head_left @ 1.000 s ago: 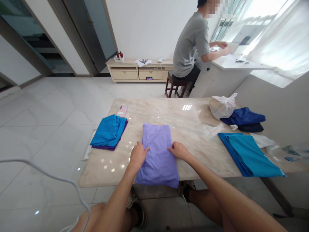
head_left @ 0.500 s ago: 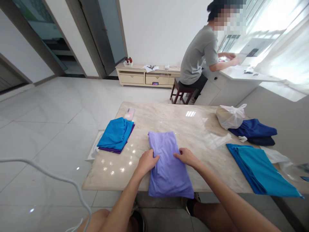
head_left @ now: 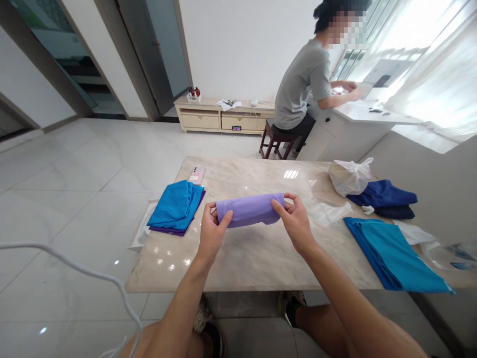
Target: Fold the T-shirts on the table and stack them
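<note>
A lavender folded cloth (head_left: 250, 210) is stretched between my two hands, above the middle of the marble-patterned table (head_left: 238, 268). My left hand (head_left: 213, 229) pinches its left end, thumb on the near face and fingers behind. At the right end, my right hand (head_left: 297, 221) grips it the same way. The cloth is now a narrow band, tilted slightly up toward the right; its far side is hidden. Left of my left hand lies a folded blue cloth (head_left: 173, 204) on top of a purple cloth (head_left: 175, 231).
A pink phone (head_left: 197, 174) lies near the far left corner. On the right are a teal folded cloth (head_left: 402, 256), a navy cloth (head_left: 391, 196) and a white plastic bag (head_left: 348, 179). Beyond, a person in grey (head_left: 300, 84) sits on a stool (head_left: 278, 136). A white cable (head_left: 85, 268) curves at left.
The lavender cloth lay lengthwise toward me on the table, pinched at its sides. Now it is lifted and doubled into a short band, with my hands higher and gripping its ends.
</note>
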`<state>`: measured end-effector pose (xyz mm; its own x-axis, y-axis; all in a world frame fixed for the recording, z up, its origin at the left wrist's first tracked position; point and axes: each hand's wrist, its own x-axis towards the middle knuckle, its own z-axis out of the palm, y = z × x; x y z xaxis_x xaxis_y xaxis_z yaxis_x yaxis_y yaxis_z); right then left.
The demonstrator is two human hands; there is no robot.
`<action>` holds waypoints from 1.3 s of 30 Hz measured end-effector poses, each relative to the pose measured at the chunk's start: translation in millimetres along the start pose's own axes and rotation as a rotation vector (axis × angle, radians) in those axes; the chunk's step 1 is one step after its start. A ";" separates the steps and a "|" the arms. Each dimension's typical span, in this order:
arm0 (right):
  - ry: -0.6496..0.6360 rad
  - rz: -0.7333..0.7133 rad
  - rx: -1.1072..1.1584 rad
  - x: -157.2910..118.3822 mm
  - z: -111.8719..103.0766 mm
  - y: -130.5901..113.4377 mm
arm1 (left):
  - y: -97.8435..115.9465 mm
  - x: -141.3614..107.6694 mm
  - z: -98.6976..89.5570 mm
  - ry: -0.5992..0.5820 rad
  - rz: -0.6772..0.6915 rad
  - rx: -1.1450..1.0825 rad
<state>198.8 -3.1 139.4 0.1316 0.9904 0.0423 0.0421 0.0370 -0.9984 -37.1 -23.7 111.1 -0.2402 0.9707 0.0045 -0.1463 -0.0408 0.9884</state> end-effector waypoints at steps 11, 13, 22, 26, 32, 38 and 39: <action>0.011 -0.111 -0.013 1.1 -1.8 -15.6 | 16.0 0.2 -3.5 -0.001 0.054 -0.067; 0.000 -0.116 -0.037 -1.5 -4.6 -19.8 | 17.0 0.6 -4.4 0.003 0.018 -0.093; -0.051 -0.089 -0.108 -2.5 -23.8 -24.9 | 14.6 -1.3 -1.8 -0.011 -0.044 -0.133; -0.058 -0.090 -0.118 -2.4 -28.6 -18.2 | 7.9 0.4 -0.4 -0.024 -0.073 -0.135; -0.057 -0.080 -0.145 0.2 -36.6 -15.4 | 2.1 -0.2 2.0 -0.108 -0.043 -0.002; -0.066 -0.171 -0.223 0.8 -41.2 -16.9 | 4.3 -1.8 4.1 -0.119 0.022 0.072; -0.086 -0.205 -0.254 0.1 -41.3 -17.4 | 4.9 -1.9 4.3 -0.120 0.028 0.074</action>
<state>238.9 -9.2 158.3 0.0115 0.9738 0.2273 0.3061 0.2130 -0.9279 -33.2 -24.7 116.6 -0.1261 0.9909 0.0462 -0.0689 -0.0552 0.9961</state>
